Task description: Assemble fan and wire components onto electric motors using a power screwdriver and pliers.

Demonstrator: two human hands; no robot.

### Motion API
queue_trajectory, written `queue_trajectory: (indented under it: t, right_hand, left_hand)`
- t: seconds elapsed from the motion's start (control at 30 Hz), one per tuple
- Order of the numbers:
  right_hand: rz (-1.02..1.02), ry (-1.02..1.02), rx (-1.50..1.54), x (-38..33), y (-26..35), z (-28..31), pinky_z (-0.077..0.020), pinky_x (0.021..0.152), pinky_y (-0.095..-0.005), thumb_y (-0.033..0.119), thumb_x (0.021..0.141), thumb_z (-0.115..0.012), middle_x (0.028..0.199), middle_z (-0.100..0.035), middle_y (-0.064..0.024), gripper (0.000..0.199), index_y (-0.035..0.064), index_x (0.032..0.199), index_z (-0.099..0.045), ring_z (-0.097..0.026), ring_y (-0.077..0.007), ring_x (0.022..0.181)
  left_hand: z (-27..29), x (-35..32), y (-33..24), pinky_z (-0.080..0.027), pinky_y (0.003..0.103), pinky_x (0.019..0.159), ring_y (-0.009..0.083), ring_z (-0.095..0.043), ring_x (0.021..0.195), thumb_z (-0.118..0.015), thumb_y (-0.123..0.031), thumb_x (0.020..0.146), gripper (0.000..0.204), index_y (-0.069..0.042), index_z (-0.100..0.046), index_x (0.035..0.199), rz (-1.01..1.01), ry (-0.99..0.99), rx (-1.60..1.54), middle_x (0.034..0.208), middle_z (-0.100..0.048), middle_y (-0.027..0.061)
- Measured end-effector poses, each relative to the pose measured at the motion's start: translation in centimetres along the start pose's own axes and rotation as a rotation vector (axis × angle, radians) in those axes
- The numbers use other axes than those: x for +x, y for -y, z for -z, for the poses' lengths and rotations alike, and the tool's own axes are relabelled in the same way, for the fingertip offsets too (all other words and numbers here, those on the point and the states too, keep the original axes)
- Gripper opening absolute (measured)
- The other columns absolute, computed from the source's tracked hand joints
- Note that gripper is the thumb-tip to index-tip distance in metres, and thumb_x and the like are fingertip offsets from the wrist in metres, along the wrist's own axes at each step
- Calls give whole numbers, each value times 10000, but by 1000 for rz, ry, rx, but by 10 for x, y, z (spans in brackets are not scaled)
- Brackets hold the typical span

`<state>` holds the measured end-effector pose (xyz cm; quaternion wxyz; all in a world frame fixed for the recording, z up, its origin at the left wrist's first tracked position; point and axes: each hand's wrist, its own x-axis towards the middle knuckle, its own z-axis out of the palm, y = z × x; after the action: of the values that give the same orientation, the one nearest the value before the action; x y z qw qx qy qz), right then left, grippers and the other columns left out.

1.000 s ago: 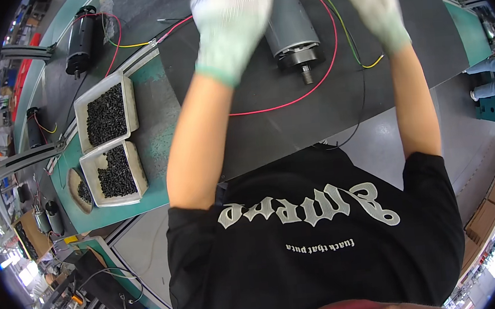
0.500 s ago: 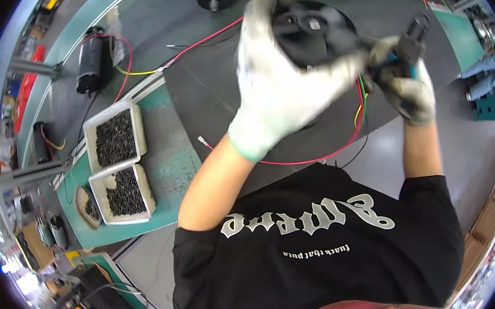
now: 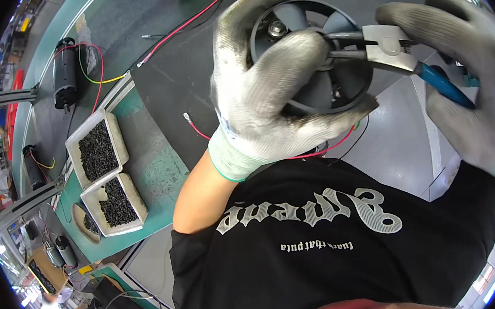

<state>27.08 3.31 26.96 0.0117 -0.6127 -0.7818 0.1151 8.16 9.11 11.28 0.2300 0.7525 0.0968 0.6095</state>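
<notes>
I have the left hand [image 3: 254, 92] wrapped around the rim of a black fan-like end piece [image 3: 353, 79], its gloved fingers curled on the ring and one finger laid across the face toward the hub. The piece is held up close, overlapping the near edge of the desk [image 3: 157, 159] in my view, with pale floor [image 3: 398, 126] showing past its lower right. The right hand [image 3: 483, 92] grips blue-handled pliers [image 3: 388, 48], handle between thumb and fingers; their tips reach over the piece's face to the hub, though the left finger partly hides them and I can't say whether they bite on anything. A bright fastener [image 3: 276, 29] sits near the ring's upper left. Left of the left hand, a stretch of dark mat [image 3: 171, 93] runs out to the desk's green surface, with a red wire's tip [image 3: 188, 118] near the wrist. Farther left, well apart from the glove, an upper tray [image 3: 119, 143] and a lower tray [image 3: 138, 202] of small black parts stand end to end, an oval dish [image 3: 78, 219] just beside the lower one near the desk's edge. A dark motor [image 3: 65, 73] lies beyond them.
</notes>
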Motion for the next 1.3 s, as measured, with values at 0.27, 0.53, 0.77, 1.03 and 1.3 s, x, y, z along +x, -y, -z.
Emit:
queue_trajectory:
  t: [0.27, 0.53, 0.77, 1.03, 1.3]
  right_hand:
    - [141, -642, -42, 42, -80, -71, -502, 823, -392, 117, 719, -677, 1030, -605, -160, 468, 54, 1179, -615, -629, -304, 948]
    - [-70, -762, 560, -10, -54, -216, -448, 953, -438, 332, 756, -737, 1217, -568, -204, 642, 0, 1267, -535, -568, -349, 1110]
    - [139, -609, 1591, 0, 22, -198, -407, 1027, -444, 345, 688, -822, 1358, -444, -257, 886, -40, 1370, -409, -504, -360, 1219]
    - [543, -629, 781, 9, -7, -133, -451, 981, -507, 52, 734, -717, 1328, -427, -328, 309, 1, 1034, -664, -498, -463, 1205]
    - [497, -421, 482, 7, -4, -104, -432, 1001, -505, 20, 669, -687, 1296, -464, -319, 340, 3, 1008, -677, -514, -455, 1191]
  left_hand:
    - [11, 1, -2, -526, 415, 820, 346, -638, 971, -921, -255, 446, 665, 9, -566, 942, 58, 83, -18, 1086, -597, 284]
    - [7, 6, 4, -526, 415, 817, 362, -632, 976, -904, -299, 485, 624, -20, -572, 934, 0, 92, -80, 1106, -578, 305]
    - [14, 4, 3, -515, 412, 850, 380, -599, 997, -939, -328, 453, 648, -59, -610, 942, 98, 218, -210, 1173, -531, 297]
    - [17, 5, 19, -509, 429, 879, 360, -643, 1005, -955, -211, 360, 809, 32, -537, 1008, 86, 121, -322, 1115, -573, 373]
    - [17, 12, 12, -508, 429, 883, 354, -638, 1017, -962, -228, 351, 815, 25, -538, 999, 92, 123, -289, 1099, -585, 362]
